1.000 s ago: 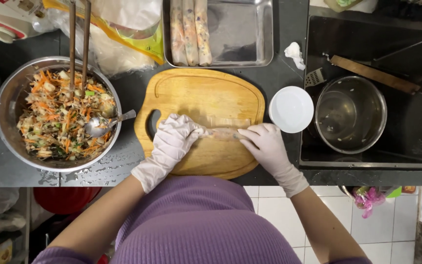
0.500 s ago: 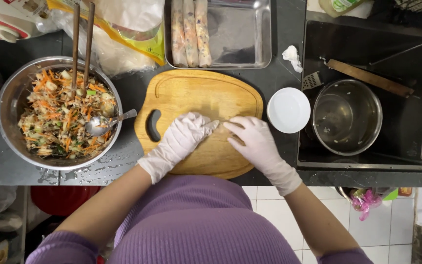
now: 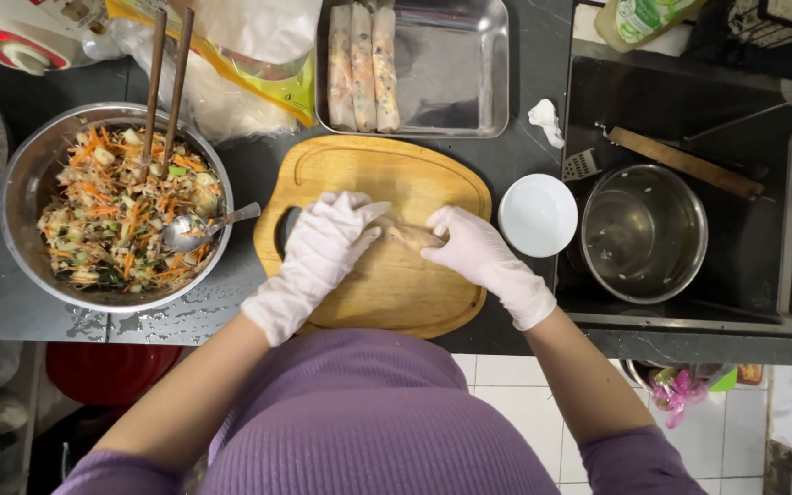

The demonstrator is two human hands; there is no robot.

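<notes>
Both my hands wear pale gloves and rest on a wooden cutting board (image 3: 387,170). My left hand (image 3: 327,243) and my right hand (image 3: 469,247) press on the two ends of a filled rice-paper roll (image 3: 410,236) lying between them; only its middle shows. Three finished rolls (image 3: 362,69) lie side by side in the left part of a steel tray (image 3: 460,73) behind the board. To the left stands a steel bowl (image 3: 20,183) of shredded vegetable filling with a spoon (image 3: 203,229) and chopsticks (image 3: 167,82) in it.
A small white dish (image 3: 536,215) sits right of the board. The sink on the right holds a steel pot (image 3: 643,234) and a spatula (image 3: 671,160). A bag of rice paper (image 3: 231,82) lies at the back left. A crumpled tissue (image 3: 544,119) lies by the tray.
My hands have drawn closer together over the roll and shifted slightly up the board, rolling it. The view has moved a little.
</notes>
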